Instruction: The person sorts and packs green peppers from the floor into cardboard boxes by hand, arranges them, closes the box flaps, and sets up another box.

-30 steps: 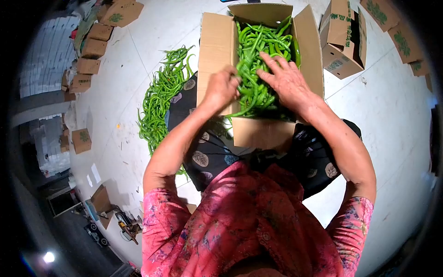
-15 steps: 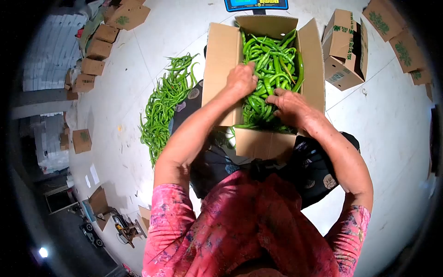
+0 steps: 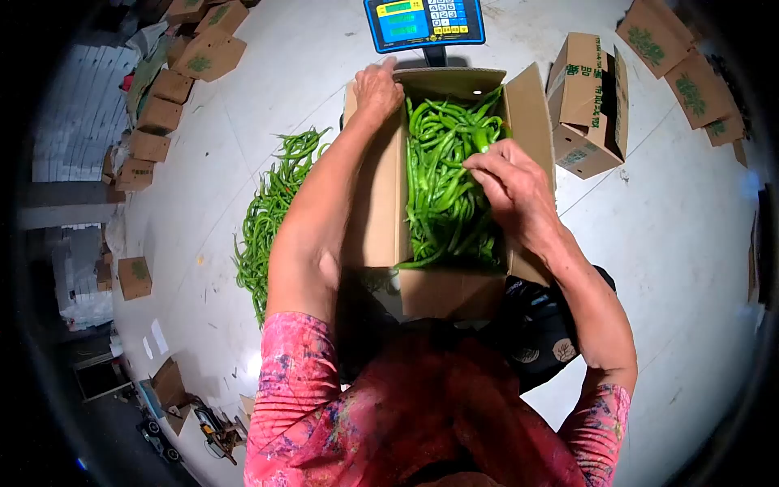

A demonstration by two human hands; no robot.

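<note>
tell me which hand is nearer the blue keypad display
Left. The left hand is at the far-left corner of the open box, close to the blue keypad display; the right hand is farther away, over the green peppers.

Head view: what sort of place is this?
Probably a produce packing room or storeroom: an open carton filled with green peppers, a loose pepper pile on the floor, and a keypad display, likely a scale's, just beyond the carton.
</note>
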